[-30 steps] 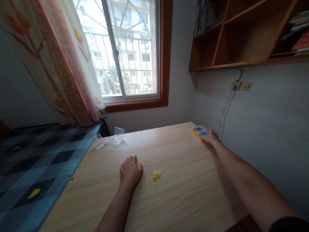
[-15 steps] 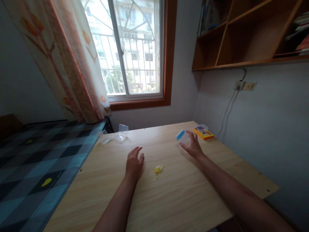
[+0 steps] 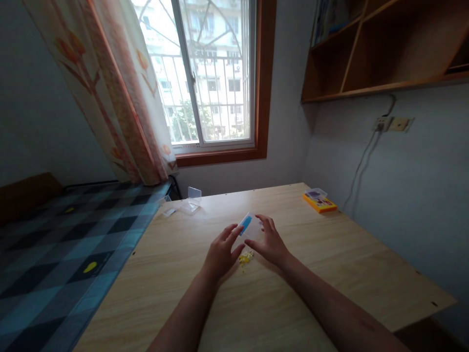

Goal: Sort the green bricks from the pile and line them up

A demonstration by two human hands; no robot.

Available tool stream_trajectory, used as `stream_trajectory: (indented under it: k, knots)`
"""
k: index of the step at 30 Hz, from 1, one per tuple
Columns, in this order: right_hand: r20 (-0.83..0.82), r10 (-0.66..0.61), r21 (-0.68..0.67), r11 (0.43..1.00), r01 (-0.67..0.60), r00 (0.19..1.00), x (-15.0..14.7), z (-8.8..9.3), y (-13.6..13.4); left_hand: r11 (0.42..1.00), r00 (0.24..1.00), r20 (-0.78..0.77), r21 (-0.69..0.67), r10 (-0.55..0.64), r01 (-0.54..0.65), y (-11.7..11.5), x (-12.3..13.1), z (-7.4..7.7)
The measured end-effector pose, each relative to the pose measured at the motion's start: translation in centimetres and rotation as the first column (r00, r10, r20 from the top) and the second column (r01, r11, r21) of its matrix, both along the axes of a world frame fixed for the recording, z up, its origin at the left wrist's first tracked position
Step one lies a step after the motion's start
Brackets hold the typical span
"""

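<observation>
Small clear plastic box [image 3: 250, 226], blue label at one end, held just above the bench [image 3: 330, 264] centre. Right hand [image 3: 270, 243]: fingers curled on it, gripping. Left hand [image 3: 221, 252]: fingers extended to the blue end; grip cannot be told. Pile of yellow bits [image 3: 246, 257] on the bench below, between the hands. Yellow box [image 3: 319, 202] at far right corner.
</observation>
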State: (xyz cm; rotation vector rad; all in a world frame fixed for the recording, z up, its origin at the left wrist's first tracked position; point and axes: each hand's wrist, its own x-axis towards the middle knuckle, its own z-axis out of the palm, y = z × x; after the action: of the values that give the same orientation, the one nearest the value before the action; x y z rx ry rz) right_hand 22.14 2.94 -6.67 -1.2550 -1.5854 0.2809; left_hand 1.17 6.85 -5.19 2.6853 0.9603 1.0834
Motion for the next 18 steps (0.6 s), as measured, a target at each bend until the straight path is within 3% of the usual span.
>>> stream_trajectory:
  k: [10, 15, 18]
  knots:
    - [0.026, 0.186, 0.003, 0.982, -0.186, 0.982, -0.4, 1.0, -1.3, 0.998, 0.996, 0.064, -0.031, 0.061, -0.059, 0.1, 0.0, 0.2]
    - [-0.201, 0.269, -0.076, 0.954, -0.289, 0.942, 1.1, 0.3, -0.7, 1.000, 0.993, 0.116, 0.018, 0.016, -0.018, -0.3, -0.2, 0.6]
    - [-0.371, 0.369, -0.169, 0.876, -0.452, 0.853, 2.2, 0.2, -0.2, 0.999, 0.994, 0.107, 0.018, -0.028, 0.026, -1.0, 0.0, 1.0]
